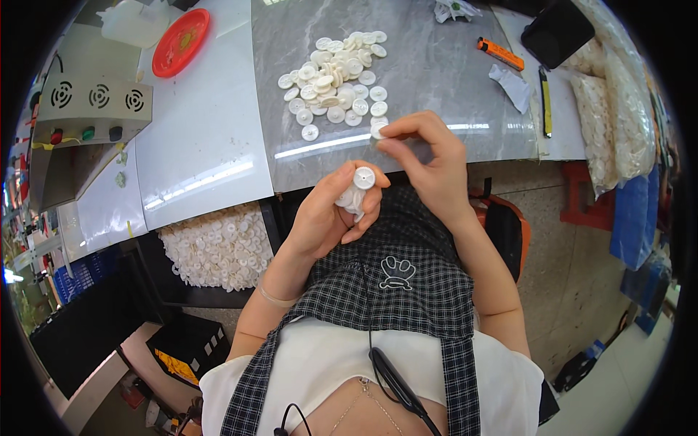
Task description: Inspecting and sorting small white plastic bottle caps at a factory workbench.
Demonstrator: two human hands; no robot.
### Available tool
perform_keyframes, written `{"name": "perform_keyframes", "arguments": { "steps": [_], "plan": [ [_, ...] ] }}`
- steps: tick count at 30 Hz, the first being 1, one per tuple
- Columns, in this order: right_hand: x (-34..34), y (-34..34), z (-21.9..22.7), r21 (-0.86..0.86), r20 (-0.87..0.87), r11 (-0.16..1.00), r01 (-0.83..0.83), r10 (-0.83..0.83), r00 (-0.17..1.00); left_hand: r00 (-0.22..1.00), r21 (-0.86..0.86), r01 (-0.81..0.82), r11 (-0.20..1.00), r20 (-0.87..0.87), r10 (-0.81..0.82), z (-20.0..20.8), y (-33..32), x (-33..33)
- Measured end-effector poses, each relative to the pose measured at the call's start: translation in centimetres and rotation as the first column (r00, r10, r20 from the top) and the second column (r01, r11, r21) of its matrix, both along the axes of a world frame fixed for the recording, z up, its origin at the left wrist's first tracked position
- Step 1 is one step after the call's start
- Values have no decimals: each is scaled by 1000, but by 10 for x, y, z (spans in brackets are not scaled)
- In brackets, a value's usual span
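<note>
My left hand (318, 208) is closed around several small white plastic gear wheels. One gear wheel (363, 178) faces up between thumb and forefinger, and the others (352, 201) show below it, partly hidden by my fingers. With thumb and forefinger, my right hand (435, 161) pinches a white gear wheel (377, 131) near the front edge of the grey marbled table top (451, 94). That wheel sits at the near end of a short line of wheels. Beyond both hands lies a loose heap of white gear wheels (327, 80), flat or leaning on one another.
A black bin (163, 283) full of white wheels stands below the table at left. A red plate (182, 42) and a metal box with knobs (94, 102) are at far left. On the right lie an orange box (500, 54), a yellow cutter (545, 102) and clear bags (607, 131).
</note>
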State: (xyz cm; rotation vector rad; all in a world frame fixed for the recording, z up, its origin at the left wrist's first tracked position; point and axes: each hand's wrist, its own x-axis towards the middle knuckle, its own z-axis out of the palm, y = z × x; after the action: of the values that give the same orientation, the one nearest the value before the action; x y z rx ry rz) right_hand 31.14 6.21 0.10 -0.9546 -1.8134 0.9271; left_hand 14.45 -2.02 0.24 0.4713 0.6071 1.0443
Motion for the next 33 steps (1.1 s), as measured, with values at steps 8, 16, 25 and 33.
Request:
{"name": "perform_keyframes", "arguments": {
  "steps": [8,16,25,33],
  "plan": [
    [9,-10,24,31,0,945,-326,326,945,998,-57,-18,998,-62,14,3,0,1],
    [9,-10,25,34,52,942,-335,333,942,996,19,-13,1000,-86,15,-5,-3,-7],
    [-3,14,1,327,294,941,-88,-13,956,995,17,-71,997,67,70,-5,-2,-6],
    [3,14,-15,342,326,940,-14,-105,940,993,2,-91,996,79,91,-9,0,-11]
  ]
}}
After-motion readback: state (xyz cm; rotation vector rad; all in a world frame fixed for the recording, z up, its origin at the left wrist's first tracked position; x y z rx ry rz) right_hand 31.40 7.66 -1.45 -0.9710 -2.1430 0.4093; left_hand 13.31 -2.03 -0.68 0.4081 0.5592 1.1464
